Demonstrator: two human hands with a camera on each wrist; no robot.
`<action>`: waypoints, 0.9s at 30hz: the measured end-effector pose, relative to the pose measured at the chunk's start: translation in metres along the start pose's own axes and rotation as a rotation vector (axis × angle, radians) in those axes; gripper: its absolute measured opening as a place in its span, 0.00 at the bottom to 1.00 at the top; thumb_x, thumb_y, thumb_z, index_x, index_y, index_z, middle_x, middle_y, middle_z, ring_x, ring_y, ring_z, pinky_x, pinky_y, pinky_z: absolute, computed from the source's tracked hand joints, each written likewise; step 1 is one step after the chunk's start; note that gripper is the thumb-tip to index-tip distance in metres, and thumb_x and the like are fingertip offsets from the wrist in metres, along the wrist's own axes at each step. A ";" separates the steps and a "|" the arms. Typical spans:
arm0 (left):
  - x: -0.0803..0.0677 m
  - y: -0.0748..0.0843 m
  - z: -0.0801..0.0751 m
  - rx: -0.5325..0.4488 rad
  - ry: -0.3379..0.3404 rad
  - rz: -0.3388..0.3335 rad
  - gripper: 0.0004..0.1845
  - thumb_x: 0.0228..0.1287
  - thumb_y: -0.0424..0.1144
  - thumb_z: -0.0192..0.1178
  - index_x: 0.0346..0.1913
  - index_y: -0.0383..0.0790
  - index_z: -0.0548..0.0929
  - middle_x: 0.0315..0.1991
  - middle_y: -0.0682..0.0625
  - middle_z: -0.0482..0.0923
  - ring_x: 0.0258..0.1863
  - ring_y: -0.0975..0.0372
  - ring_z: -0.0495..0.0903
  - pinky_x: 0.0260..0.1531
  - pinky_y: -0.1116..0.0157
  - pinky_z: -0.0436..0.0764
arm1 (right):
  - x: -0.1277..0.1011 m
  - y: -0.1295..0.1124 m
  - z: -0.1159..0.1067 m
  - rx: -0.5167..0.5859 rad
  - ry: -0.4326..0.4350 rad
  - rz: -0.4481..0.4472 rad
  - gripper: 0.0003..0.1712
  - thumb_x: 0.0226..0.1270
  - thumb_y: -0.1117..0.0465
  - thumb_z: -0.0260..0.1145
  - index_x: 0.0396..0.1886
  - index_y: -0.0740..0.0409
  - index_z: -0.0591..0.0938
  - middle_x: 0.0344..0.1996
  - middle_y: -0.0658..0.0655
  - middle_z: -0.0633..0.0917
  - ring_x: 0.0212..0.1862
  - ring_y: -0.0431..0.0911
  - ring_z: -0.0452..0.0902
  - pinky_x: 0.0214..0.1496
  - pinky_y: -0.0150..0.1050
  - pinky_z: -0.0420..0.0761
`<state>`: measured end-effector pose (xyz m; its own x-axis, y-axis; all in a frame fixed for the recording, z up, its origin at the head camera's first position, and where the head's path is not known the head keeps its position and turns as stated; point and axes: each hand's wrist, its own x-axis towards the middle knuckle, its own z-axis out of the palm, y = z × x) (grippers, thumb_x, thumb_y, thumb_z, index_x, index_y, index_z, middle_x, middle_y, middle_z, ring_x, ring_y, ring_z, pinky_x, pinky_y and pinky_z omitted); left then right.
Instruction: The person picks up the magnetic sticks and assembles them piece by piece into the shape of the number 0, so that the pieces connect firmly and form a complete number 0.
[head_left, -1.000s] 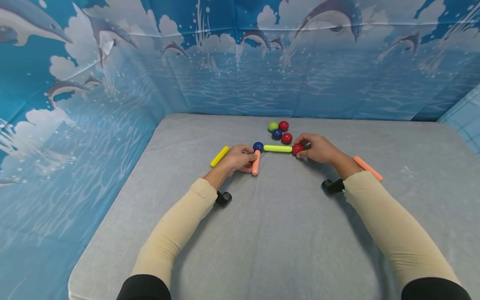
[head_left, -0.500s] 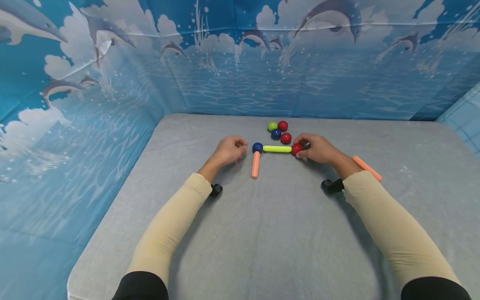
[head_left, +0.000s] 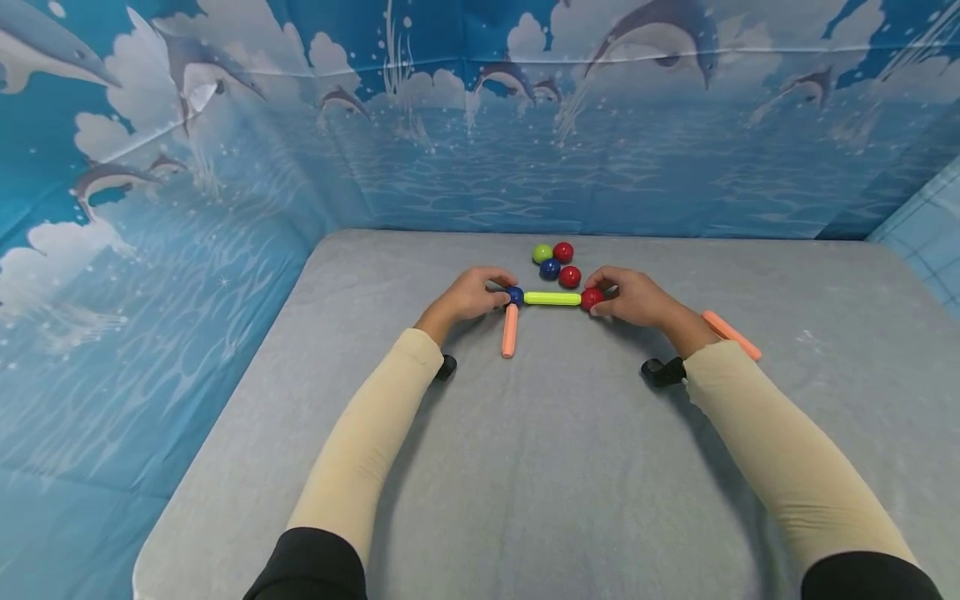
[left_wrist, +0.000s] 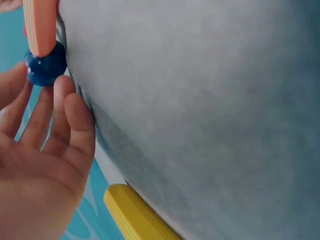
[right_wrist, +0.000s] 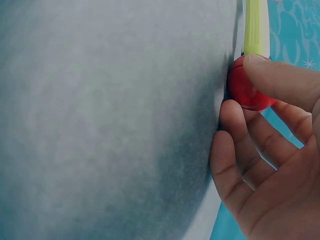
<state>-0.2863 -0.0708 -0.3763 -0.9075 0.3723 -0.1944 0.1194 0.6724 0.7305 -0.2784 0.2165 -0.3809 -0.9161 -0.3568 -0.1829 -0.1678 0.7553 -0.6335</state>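
Note:
A blue ball (head_left: 514, 295), a lime-green rod (head_left: 553, 297) and a red ball (head_left: 592, 298) lie joined in a row on the grey table (head_left: 540, 467). An orange rod (head_left: 510, 331) runs from the blue ball toward me. My left hand (head_left: 498, 293) pinches the blue ball (left_wrist: 45, 66) between its fingertips (left_wrist: 65, 87), just under the orange rod (left_wrist: 40, 25). My right hand (head_left: 602, 298) pinches the red ball (right_wrist: 245, 90), thumb (right_wrist: 270, 70) on one side and fingers on the other, at the end of the green rod (right_wrist: 256, 27).
Several loose balls, green (head_left: 542, 253), red (head_left: 563, 252), blue (head_left: 550, 268) and red (head_left: 570, 276), cluster just behind the row. A second orange rod (head_left: 731, 335) lies beside my right wrist. A yellow rod (left_wrist: 135, 215) lies by my left hand. Blue dolphin-print walls (head_left: 187, 208) enclose the table.
My left hand let go of the orange rod, drew back to the left, then came in again and took the blue ball. The right hand stayed on the red ball.

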 end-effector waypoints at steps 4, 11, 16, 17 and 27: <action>0.003 -0.002 -0.001 -0.024 -0.031 -0.005 0.18 0.72 0.37 0.58 0.63 0.47 0.79 0.64 0.47 0.75 0.59 0.56 0.77 0.47 0.61 0.81 | 0.001 0.000 0.000 0.002 0.005 0.004 0.21 0.67 0.63 0.67 0.58 0.58 0.75 0.59 0.67 0.77 0.58 0.60 0.74 0.48 0.45 0.82; 0.009 -0.004 -0.001 -0.027 -0.049 -0.019 0.18 0.73 0.39 0.57 0.63 0.47 0.79 0.63 0.46 0.75 0.53 0.58 0.79 0.45 0.63 0.81 | 0.001 0.001 0.000 -0.003 0.022 0.002 0.20 0.67 0.64 0.67 0.57 0.58 0.76 0.59 0.67 0.77 0.56 0.60 0.75 0.44 0.43 0.82; 0.012 -0.004 -0.003 -0.020 -0.057 -0.025 0.18 0.73 0.40 0.58 0.63 0.49 0.79 0.63 0.47 0.76 0.57 0.56 0.78 0.50 0.60 0.80 | 0.003 0.002 0.000 -0.013 0.030 0.001 0.20 0.67 0.64 0.67 0.57 0.59 0.76 0.58 0.67 0.78 0.56 0.60 0.76 0.45 0.44 0.82; 0.012 -0.004 -0.004 -0.016 -0.057 -0.022 0.18 0.72 0.40 0.58 0.63 0.49 0.79 0.63 0.47 0.76 0.59 0.56 0.77 0.52 0.59 0.80 | 0.003 0.002 0.000 -0.015 0.030 0.002 0.20 0.67 0.64 0.67 0.57 0.59 0.76 0.58 0.67 0.78 0.56 0.60 0.76 0.45 0.44 0.82; 0.016 -0.008 -0.005 -0.042 -0.070 -0.006 0.19 0.72 0.37 0.59 0.63 0.48 0.80 0.65 0.48 0.77 0.66 0.57 0.74 0.62 0.58 0.77 | 0.003 0.002 0.000 -0.030 0.026 -0.018 0.21 0.67 0.63 0.67 0.58 0.60 0.76 0.58 0.68 0.78 0.56 0.61 0.77 0.43 0.41 0.82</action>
<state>-0.3040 -0.0732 -0.3818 -0.8777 0.4132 -0.2426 0.0961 0.6479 0.7557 -0.2811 0.2166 -0.3826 -0.9220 -0.3563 -0.1512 -0.1950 0.7650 -0.6137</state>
